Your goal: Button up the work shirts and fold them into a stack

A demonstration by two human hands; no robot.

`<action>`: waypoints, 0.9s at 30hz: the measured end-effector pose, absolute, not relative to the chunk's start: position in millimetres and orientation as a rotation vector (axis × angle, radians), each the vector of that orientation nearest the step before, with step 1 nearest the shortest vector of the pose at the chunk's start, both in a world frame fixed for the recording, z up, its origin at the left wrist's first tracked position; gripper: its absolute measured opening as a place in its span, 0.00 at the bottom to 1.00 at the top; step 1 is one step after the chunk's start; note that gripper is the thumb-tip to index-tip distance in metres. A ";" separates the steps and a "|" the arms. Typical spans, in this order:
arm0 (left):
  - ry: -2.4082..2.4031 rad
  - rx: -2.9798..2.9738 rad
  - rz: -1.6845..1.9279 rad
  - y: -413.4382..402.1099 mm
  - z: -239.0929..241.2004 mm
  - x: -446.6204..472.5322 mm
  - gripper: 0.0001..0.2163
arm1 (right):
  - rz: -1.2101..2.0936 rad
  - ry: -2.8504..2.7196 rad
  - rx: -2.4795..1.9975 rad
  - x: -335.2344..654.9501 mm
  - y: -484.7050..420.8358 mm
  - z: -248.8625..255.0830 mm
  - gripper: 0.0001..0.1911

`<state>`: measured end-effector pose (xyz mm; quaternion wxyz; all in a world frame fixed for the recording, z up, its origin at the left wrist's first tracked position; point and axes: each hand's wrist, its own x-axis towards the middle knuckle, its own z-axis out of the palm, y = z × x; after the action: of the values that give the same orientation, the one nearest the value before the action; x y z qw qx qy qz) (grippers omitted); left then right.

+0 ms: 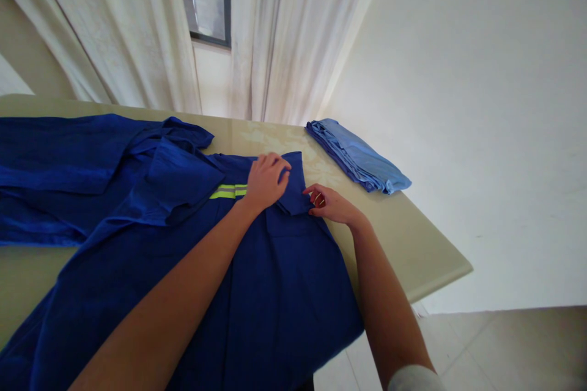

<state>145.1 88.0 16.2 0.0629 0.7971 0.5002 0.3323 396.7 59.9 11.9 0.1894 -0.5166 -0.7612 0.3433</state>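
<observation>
A dark blue work shirt point(257, 293) with a yellow-green reflective stripe point(228, 190) lies spread on the pale table point(413, 244). My left hand point(265, 181) rests curled on the cloth by the stripe, its fingers closed on the shirt's collar flap point(296, 186). My right hand point(329, 203) pinches the lower right edge of that same flap, fingers pressed together. Both forearms reach across the shirt's body.
A folded stack of light blue garments point(358, 157) sits at the table's far right corner. More dark blue cloth point(68, 165) is spread over the table's left side. White curtains point(137, 30) and a window hang behind. The table's right edge drops to a tiled floor point(504, 348).
</observation>
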 end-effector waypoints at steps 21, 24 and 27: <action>1.025 2.622 0.285 63.8 42.0 170.2 0.05 | 0.847 -2.255 -1.614 399.7 52.4 21.1 0.30; 1.029 2.563 0.083 65.0 42.0 168.9 0.04 | 0.932 -2.264 -1.553 408.0 51.1 26.6 0.36; 1.090 2.522 0.113 68.6 40.1 169.5 0.14 | 0.768 -2.196 -1.483 399.4 51.9 27.4 0.33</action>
<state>169.5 68.6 40.1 0.1945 0.8996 0.3888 0.0404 399.4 51.9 27.4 0.1902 -0.5277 -0.7814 0.2734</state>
